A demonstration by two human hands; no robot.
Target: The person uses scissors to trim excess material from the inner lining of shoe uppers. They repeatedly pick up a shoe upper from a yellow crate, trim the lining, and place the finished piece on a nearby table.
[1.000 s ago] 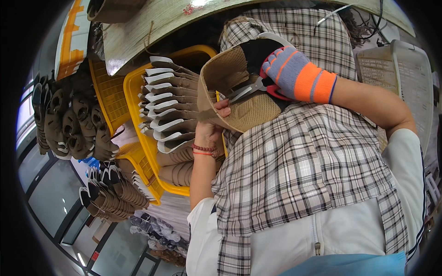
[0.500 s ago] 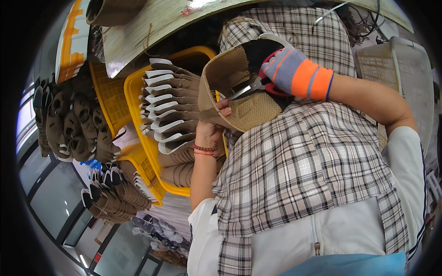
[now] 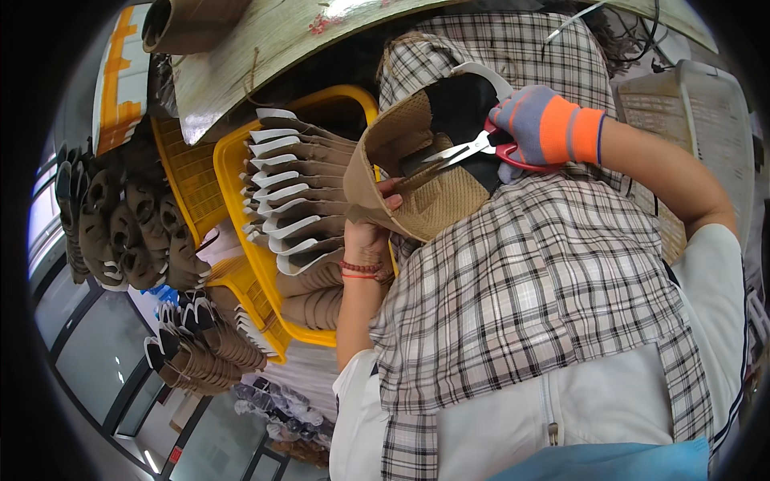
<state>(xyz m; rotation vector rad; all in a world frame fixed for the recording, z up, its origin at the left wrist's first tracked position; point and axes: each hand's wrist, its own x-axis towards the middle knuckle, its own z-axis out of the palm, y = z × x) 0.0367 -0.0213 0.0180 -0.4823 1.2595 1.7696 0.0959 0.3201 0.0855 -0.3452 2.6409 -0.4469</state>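
Observation:
My bare left hand (image 3: 367, 231) is closed on the near-left edge of a brown shoe upper (image 3: 461, 192), fingers inside it and palm beneath. The upper has a tan mesh lining, a black section and a whitish curved end, and rests against my plaid apron (image 3: 513, 280). In my gloved right hand (image 3: 545, 128), grey and orange, are red-handled scissors (image 3: 483, 144), fingers closed around the handles. Their blades are slightly apart over the upper's opening and point left toward my left fingers. A red bead bracelet (image 3: 361, 266) circles my left wrist.
Left of the upper, a yellow basket (image 3: 233, 208) holds a row of similar brown uppers (image 3: 301, 188) with whitish ends. More uppers (image 3: 140, 228) hang or stack at far left. A table edge (image 3: 273, 60) runs above; a pale plastic crate (image 3: 718, 120) stands at right.
My right hand has moved a little right with the scissors, drawing the blades back from my left fingers. The blades now show apart. My left hand keeps hold of the shoe upper.

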